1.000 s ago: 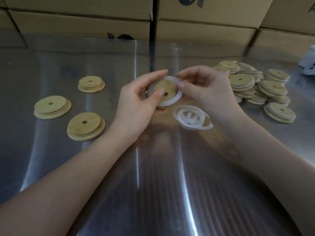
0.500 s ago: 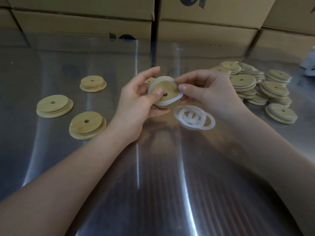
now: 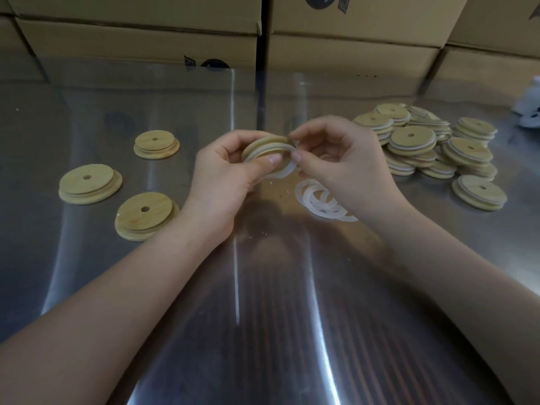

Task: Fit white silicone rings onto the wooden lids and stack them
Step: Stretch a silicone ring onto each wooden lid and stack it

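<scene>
My left hand (image 3: 225, 176) grips a round wooden lid (image 3: 263, 144), tilted nearly edge-on above the table centre. A white silicone ring (image 3: 282, 168) hangs partly round the lid's rim, and my right hand (image 3: 342, 168) pinches it at the lid's right edge. Several loose white rings (image 3: 318, 200) lie on the table just below my right hand. Three bare wooden lids rest at the left: one far (image 3: 156, 144), one at the left edge (image 3: 89, 184), one nearer (image 3: 146, 214). A heap of ringed lids (image 3: 423, 144) is piled at the right.
The shiny metal table (image 3: 263, 317) stretches toward me. Cardboard boxes (image 3: 350, 51) form a wall along the back edge. A white object (image 3: 530, 109) sits at the far right edge, partly cut off.
The lid has tipped from facing me to nearly edge-on. The ring now hangs off the rim's lower side, and my right fingers have shifted along its right edge.
</scene>
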`<state>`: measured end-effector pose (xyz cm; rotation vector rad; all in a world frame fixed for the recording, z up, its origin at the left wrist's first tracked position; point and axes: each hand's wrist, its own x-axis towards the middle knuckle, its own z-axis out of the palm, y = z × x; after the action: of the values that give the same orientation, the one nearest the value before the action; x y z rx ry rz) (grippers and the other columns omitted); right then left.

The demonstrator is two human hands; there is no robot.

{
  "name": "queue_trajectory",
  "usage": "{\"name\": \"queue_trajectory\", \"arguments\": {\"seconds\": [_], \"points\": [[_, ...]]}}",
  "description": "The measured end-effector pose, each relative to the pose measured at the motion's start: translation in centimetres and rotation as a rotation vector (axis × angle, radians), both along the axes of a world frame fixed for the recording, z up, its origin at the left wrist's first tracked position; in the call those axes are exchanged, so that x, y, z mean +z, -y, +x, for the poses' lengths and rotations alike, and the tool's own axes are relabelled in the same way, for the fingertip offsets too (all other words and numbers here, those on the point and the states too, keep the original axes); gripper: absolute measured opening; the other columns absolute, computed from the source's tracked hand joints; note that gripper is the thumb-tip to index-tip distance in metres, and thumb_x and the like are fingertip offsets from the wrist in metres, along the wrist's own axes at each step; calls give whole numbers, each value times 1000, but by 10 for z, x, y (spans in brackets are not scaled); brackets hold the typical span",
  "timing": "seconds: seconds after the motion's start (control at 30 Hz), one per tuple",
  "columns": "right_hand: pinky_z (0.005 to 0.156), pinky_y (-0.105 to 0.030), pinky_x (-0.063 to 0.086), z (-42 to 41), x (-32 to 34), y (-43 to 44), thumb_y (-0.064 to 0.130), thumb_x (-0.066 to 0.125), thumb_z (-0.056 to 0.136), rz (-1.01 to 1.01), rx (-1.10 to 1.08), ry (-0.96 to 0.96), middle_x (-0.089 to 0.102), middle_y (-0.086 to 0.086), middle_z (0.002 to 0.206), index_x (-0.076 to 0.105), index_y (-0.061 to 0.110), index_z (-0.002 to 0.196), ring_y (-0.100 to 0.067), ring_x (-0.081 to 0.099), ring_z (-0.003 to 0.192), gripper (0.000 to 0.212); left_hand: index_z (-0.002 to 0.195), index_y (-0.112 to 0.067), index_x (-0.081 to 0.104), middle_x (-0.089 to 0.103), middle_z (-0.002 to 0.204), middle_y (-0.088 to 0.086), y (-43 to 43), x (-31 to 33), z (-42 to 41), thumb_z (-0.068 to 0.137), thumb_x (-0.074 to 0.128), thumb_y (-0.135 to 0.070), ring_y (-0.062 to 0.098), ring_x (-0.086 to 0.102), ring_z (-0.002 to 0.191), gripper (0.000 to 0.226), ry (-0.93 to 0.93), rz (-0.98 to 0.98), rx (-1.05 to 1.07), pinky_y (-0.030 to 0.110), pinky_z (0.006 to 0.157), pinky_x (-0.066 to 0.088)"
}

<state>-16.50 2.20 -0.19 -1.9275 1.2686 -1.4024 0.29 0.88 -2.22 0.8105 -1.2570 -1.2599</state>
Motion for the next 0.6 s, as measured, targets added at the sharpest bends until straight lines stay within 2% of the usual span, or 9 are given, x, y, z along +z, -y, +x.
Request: {"name": "queue_trajectory", "arguments": {"seconds": [0.23, 0.37, 0.5, 0.6], "points": [[78, -42, 59, 2, -5, 3, 6, 73, 83, 56, -82, 20, 73, 1, 79, 70, 25, 79, -16, 71, 75, 19, 92, -17, 61, 75, 93, 4, -4, 0, -5, 84, 70, 0, 21, 72, 92, 21, 36, -23, 32, 44, 84, 58], [77, -38, 60, 0, -1, 5, 6, 72, 84, 64, -93, 4, 73, 3, 75, 71, 27, 78, -14, 71, 73, 22, 89, -17, 57, 75, 89, 5, -5, 2, -5, 86, 66, 3, 21, 73, 88, 22, -1, -5, 13, 40, 78, 60], [68, -24, 58, -6, 6, 5, 1, 70, 85, 118, -37, 36, 73, 3, 67, 72, 22, 76, -11, 71, 66, 23, 91, -15, 57, 74, 91, 7, -6, 3, -6, 88, 63, 3, 25, 72, 92, 20, -7, -11, 0, 45, 84, 59], [68, -25, 59, -8, 8, 5, 1, 70, 85, 114, -33, 5, 73, 1, 67, 72, 23, 75, -13, 71, 65, 24, 92, -15, 57, 74, 95, 11, -6, 4, -6, 89, 63, 3, 27, 72, 93, 19, -17, 7, -4, 49, 86, 58]]}}
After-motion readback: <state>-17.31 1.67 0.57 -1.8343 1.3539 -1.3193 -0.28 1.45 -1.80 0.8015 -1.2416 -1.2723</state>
